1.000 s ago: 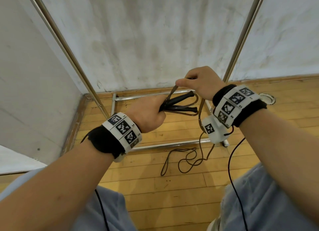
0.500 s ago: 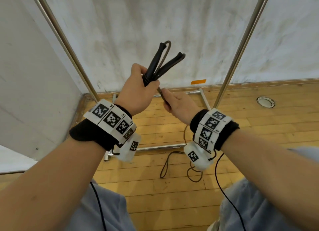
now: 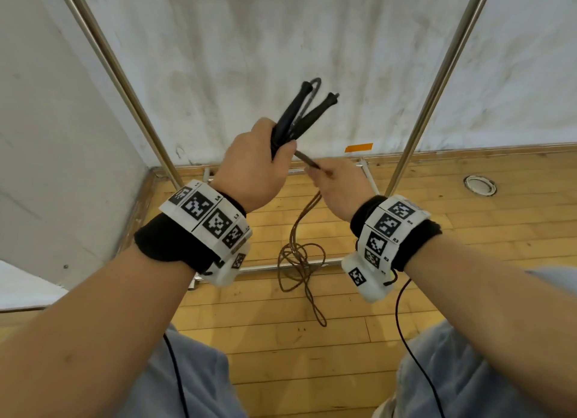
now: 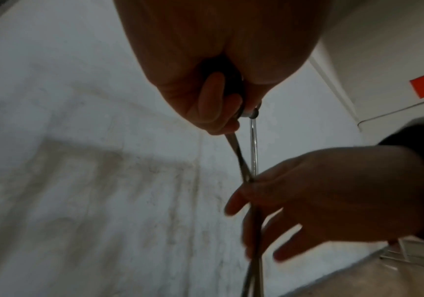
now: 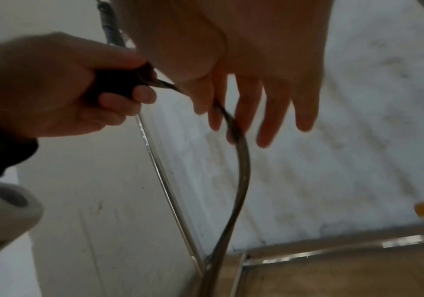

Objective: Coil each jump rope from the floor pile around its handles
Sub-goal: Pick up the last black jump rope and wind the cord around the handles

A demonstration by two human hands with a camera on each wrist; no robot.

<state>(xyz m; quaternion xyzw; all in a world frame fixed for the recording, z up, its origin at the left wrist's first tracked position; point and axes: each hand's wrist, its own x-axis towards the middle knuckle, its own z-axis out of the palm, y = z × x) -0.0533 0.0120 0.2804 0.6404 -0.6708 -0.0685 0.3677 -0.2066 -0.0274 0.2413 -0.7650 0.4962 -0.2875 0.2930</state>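
The jump rope (image 3: pixel 299 252) hangs from the 2 black handles (image 3: pixel 298 114), its slack tangled on the floor straight below them. The left hand (image 3: pixel 253 164) has a tight grip around both handles. Just beside it, the right hand (image 3: pixel 338 183) pinches the doubled cord, other fingers loose. Likely risk: pulling the tangle tight could knot it, and the splayed handles may slip apart.

The handles (image 3: pixel 299 114) stick up and away from the left hand (image 3: pixel 253 164), which is just left of the right hand (image 3: pixel 340 186). From the right hand the rope (image 3: pixel 298 258) drops to a tangle on the floor (image 3: pixel 281 355) below both hands, beside the rack's base bar (image 3: pixel 265 266).
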